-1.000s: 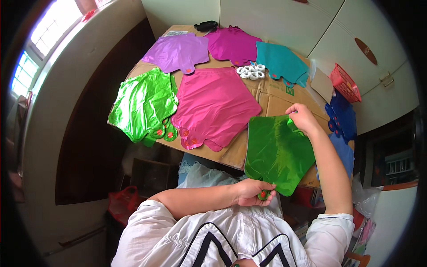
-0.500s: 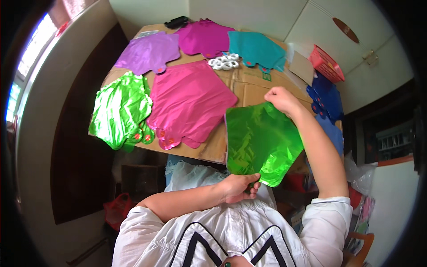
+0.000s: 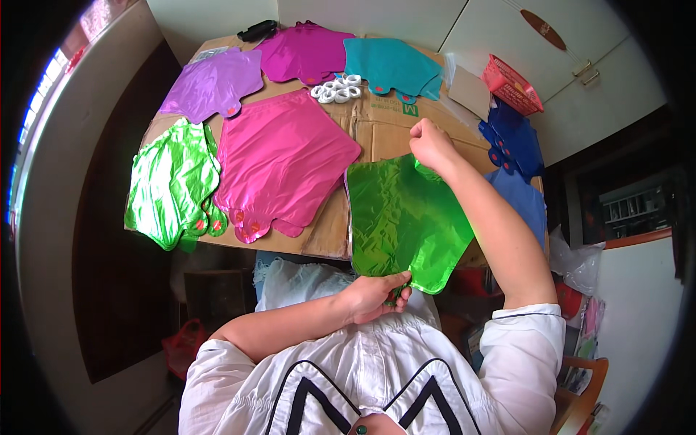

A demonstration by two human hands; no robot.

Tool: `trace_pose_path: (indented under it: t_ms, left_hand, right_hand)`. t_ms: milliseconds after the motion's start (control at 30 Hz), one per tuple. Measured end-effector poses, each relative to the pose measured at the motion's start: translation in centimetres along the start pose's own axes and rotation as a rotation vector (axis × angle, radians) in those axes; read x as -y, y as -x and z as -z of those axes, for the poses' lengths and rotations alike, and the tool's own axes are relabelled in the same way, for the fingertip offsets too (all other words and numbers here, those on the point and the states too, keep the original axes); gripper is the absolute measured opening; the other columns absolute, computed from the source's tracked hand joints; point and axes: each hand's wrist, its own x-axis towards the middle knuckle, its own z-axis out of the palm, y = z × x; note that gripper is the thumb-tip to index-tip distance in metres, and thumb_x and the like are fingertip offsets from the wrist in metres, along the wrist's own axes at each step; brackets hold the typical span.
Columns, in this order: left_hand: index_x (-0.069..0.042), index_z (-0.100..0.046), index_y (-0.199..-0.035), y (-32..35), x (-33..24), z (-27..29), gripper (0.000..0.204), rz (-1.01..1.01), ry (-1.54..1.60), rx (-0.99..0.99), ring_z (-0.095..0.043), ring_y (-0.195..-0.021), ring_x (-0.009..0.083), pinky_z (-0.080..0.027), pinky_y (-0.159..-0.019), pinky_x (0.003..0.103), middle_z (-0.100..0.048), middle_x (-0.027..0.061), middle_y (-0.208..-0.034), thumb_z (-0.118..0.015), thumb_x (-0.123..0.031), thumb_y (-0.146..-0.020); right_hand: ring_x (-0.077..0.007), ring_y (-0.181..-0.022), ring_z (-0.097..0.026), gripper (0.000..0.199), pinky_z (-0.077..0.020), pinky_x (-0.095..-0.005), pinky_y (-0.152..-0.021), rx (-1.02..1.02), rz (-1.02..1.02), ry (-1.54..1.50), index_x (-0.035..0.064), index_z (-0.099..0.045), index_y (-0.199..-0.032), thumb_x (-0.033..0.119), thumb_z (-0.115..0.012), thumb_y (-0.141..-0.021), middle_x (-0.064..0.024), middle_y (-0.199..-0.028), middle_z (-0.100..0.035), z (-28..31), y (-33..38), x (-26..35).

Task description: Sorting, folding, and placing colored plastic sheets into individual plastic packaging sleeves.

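Observation:
A flat, shiny green foil balloon [image 3: 406,217] is stretched between my hands at the near right edge of the table. My left hand [image 3: 377,296] pinches its lower corner close to my body, thumb on top. At its upper edge my right hand [image 3: 433,145] is closed, with a bit of crumpled green foil showing just under the fingers. The balloon's nearer part hangs past the cardboard's edge. To its left lies a flat pink foil balloon pile [image 3: 286,163], and beyond that crinkled bright green foil balloons [image 3: 172,181] with round tabs.
Along the back lie purple [image 3: 214,83], magenta [image 3: 304,54] and teal foil balloons [image 3: 391,65]. Several small white rings [image 3: 337,89] sit on the cardboard [image 3: 384,134]. At right stand a red basket [image 3: 513,83] and dark blue foil balloons [image 3: 515,138]. Cabinet doors rise behind.
The whole view has shifted, so the table and hands sit further left and slightly higher. Both hands keep hold of the green balloon; some foil now shows bunched beneath the right hand.

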Motion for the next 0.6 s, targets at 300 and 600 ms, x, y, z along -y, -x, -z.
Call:
trace_pose_path:
  t_ms: [300, 600]
  left_hand:
    - [-0.006, -0.056, -0.101, -0.5, -0.3, 1.1, 0.012, 0.011, 0.074, 0.116, -0.058, -0.074, 0.0148, -0.051, -0.070, 0.031, -0.061, 0.0054, -0.085, -0.054, -0.018, -0.100]
    - [-0.007, -0.055, -0.103, 0.4, -1.1, 0.3, 0.017, 0.050, 0.168, 0.084, -0.055, -0.075, 0.0139, -0.050, -0.073, 0.030, -0.060, 0.0047, -0.086, -0.053, -0.024, -0.101]
  right_hand:
    - [-0.0149, -0.073, -0.061, 0.019, -0.0515, -0.0305, -0.065, 0.353, -0.111, -0.362, 0.0003, -0.063, -0.099, 0.011, -0.065, -0.084, -0.0061, -0.081, -0.065, 2.8, -0.3, -1.2]
    - [-0.0181, -0.066, -0.060, 0.018, -0.0475, -0.0330, -0.059, 0.209, -0.073, -0.306, 0.0032, -0.065, -0.098, 0.005, -0.057, -0.082, -0.0113, -0.081, -0.065, 1.6, 1.5, -0.3]
